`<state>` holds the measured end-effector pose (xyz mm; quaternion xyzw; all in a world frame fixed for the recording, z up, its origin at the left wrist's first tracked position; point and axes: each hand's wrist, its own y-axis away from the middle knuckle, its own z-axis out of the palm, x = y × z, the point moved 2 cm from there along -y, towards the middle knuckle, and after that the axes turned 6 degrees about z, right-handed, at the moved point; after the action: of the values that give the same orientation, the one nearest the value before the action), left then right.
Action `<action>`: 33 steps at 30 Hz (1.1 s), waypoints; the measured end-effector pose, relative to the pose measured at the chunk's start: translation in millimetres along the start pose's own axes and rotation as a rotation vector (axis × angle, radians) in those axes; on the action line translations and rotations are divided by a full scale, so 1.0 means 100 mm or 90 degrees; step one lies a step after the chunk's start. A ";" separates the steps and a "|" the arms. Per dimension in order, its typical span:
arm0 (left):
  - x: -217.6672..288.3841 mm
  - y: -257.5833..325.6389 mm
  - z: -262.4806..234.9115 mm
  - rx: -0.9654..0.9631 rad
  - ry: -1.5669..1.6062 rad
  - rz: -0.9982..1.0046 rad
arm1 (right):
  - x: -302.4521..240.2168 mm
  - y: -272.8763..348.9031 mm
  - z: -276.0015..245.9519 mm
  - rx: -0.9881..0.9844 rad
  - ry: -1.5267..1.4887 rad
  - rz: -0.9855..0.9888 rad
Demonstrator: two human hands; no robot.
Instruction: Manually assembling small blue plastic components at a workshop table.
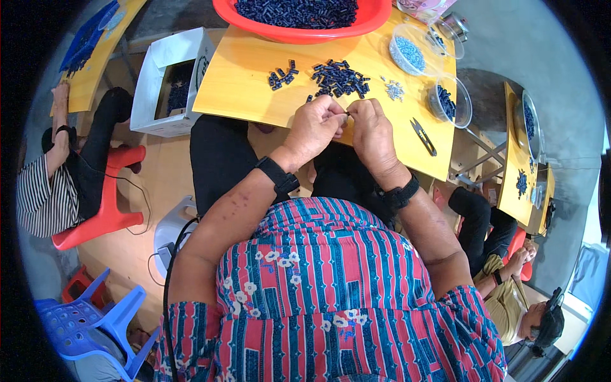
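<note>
Bare tabletop left; blue pieces and snips crowd ahead.

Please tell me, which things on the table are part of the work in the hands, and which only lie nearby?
In use: left hand, right hand, small dark part pinched between them, pile of dark parts.
Lying about: snips, red basin, clear bowls.

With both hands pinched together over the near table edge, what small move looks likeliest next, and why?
Probably dropping the finished piece and reaching forward to the loose pile for another. The left hand and right hand meet at the fingertips on one tiny dark part, held above the table, and the pile lies just beyond them.
</note>
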<state>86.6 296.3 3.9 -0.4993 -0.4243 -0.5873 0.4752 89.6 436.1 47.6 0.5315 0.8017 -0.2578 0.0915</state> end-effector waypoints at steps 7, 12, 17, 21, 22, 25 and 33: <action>-0.01 0.01 -0.05 -0.007 0.078 0.016 | 0.07 0.14 0.13 0.017 -0.559 0.320; 0.02 0.01 -0.04 -0.006 0.077 0.011 | 0.11 0.14 0.16 0.031 -0.528 0.312; 0.03 0.02 -0.05 -0.008 0.098 0.025 | 0.07 0.12 0.17 0.048 -0.526 0.287; -0.02 0.01 -0.04 -0.015 0.080 0.043 | 0.05 0.13 0.17 0.037 -0.575 0.371; -0.03 0.01 -0.05 -0.012 0.079 0.058 | 0.05 0.14 0.18 0.029 -0.608 0.389; -0.04 0.01 -0.05 -0.007 0.073 0.072 | 0.03 0.15 0.20 0.018 -0.658 0.399; 0.01 0.02 -0.06 -0.052 0.086 0.013 | 0.08 0.17 0.13 0.053 -0.455 0.233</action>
<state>87.7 290.4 3.9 -0.4817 -0.3620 -0.6314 0.4881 99.6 441.3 27.8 0.5457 0.6005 -0.4377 0.3873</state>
